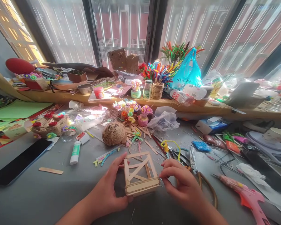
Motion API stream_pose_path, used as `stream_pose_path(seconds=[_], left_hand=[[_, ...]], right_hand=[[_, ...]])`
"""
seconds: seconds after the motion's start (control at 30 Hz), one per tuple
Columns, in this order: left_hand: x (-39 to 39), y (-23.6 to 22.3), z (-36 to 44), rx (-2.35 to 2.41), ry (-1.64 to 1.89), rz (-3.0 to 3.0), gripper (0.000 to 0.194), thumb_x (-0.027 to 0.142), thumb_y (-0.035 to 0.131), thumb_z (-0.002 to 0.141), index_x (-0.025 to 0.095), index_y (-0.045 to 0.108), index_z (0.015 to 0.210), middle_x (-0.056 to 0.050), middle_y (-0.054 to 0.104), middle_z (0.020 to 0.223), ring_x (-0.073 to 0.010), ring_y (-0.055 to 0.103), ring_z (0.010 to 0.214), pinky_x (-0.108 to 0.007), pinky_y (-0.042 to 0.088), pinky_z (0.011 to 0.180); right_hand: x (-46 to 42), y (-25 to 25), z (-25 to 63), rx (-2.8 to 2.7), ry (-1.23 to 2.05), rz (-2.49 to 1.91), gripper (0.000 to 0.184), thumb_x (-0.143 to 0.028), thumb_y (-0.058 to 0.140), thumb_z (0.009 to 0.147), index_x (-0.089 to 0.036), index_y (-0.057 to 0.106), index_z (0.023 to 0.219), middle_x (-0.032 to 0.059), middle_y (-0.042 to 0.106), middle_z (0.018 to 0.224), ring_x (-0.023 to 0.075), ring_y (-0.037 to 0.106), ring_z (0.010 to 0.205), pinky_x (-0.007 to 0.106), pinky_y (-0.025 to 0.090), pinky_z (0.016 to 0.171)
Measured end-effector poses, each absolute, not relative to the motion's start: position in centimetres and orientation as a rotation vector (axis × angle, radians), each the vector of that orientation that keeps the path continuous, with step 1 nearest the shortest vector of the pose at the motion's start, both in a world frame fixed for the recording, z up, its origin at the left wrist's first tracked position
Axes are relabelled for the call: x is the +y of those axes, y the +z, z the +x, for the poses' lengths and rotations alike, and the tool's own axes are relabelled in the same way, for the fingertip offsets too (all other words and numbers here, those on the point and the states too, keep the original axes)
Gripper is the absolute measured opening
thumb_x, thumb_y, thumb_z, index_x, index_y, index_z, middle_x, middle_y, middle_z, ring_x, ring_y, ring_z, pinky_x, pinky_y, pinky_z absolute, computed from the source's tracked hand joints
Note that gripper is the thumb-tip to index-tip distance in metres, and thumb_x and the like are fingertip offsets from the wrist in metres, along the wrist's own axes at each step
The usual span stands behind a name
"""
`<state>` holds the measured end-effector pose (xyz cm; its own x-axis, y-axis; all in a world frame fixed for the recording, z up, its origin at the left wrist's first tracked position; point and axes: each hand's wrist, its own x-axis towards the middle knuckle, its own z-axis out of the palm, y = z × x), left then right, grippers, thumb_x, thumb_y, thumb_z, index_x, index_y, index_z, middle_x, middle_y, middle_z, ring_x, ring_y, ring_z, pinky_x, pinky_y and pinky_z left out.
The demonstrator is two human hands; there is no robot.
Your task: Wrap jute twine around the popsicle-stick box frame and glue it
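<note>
A small box-like frame of wooden craft sticks (143, 187), with crossed sticks on its open face, is tilted up above the grey table. Brown twine runs along the sticks near its lower edge. My left hand (109, 189) grips the frame by its left side, thumb at the bottom corner and fingers at the upper left. At the right edge, my right hand (184, 179) is closed in a pinch against the frame; what lies between its fingertips is too small to make out. Beyond the frame sits a ball of twine (114, 133).
A pink hot glue gun (244, 192) lies at the right, near scissors (198, 167). To the left are a black phone (21, 161), a glue stick (75, 152) and a loose craft stick (51, 170). A crowded wooden ledge (128, 101) runs along the back under the windows.
</note>
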<state>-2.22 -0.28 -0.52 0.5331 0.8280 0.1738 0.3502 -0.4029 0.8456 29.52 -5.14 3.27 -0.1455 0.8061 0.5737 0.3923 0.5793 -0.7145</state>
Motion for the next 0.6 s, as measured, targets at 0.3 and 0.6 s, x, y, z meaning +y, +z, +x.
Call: stream_pose_path(seconds=[0.3,0.6], left_hand=[[-0.4,-0.7,-2.1,0.983,0.759,1.964,0.122,0.026,0.086,0.077,0.035,0.018,0.178,-0.012,0.059,0.162,-0.0371,0.062,0.146,-0.053,0.047,0.128],[-1.3,3.5,-1.5,1.117,0.614,2.08,0.138,0.017,0.092,0.072,0.04,0.009,0.18,-0.011,0.04,0.181,-0.0407,0.05,0.16,-0.059,0.044,0.131]], right_hand=[[-5.1,2.5,29.6,-1.767,0.508,-0.983,0.033,-0.001,0.065,0.089,-0.03,0.075,0.102,0.001,0.07,0.088,0.0221,0.071,0.084,0.033,0.061,0.083],[-4.9,2.2,29.6,-1.73,0.532,-0.991,0.031,-0.002,0.066,0.09,-0.031,0.074,0.1,0.0021,0.074,0.09,0.0245,0.075,0.093,0.028,0.059,0.073]])
